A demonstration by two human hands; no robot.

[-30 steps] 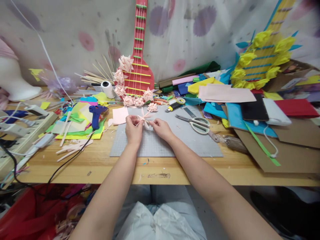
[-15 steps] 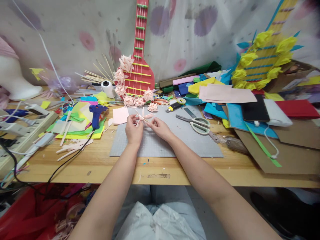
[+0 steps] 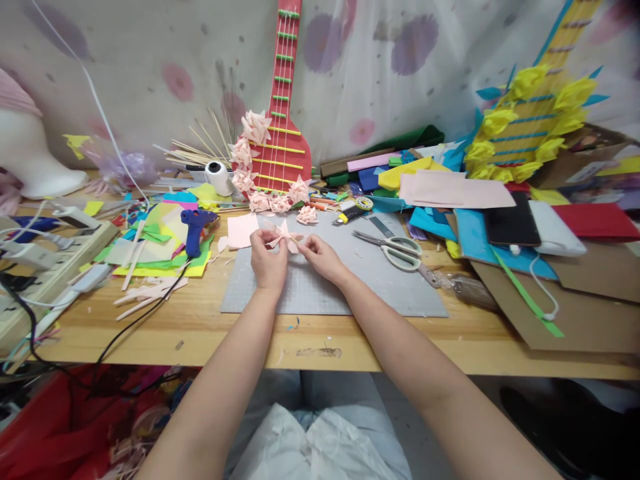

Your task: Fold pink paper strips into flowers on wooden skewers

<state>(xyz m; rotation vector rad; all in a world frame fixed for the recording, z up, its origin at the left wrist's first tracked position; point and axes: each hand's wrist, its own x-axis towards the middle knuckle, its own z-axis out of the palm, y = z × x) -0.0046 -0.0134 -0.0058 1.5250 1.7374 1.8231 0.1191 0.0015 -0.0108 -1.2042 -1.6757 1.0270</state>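
Observation:
Between my two hands, over the grey cutting mat [image 3: 390,293], is a pale pink paper flower [image 3: 284,234] with pointed petals spread like a star. My left hand [image 3: 269,264] is closed and pinches it from the left. From the other side, the fingertips of my right hand [image 3: 324,257] are closed on one of its petals. Just behind lie a square of pink paper [image 3: 242,231] and a finished pink paper flower [image 3: 307,215]. Farther back leans a red paper guitar [image 3: 277,150] with pink flowers along its lower left edge.
Scissors [image 3: 400,252] and a yellow utility knife [image 3: 350,212] lie on the mat's right side. A blue glue gun [image 3: 195,230] stands on coloured paper at left, its black cord running over the table edge. Cardboard [image 3: 575,320] and a phone [image 3: 511,219] occupy the right.
The flower has turned in my fingers: its thin petals showed edge-on before, and now their broad star-shaped face shows. Both hands stay in nearly the same place, and the view shifts slightly.

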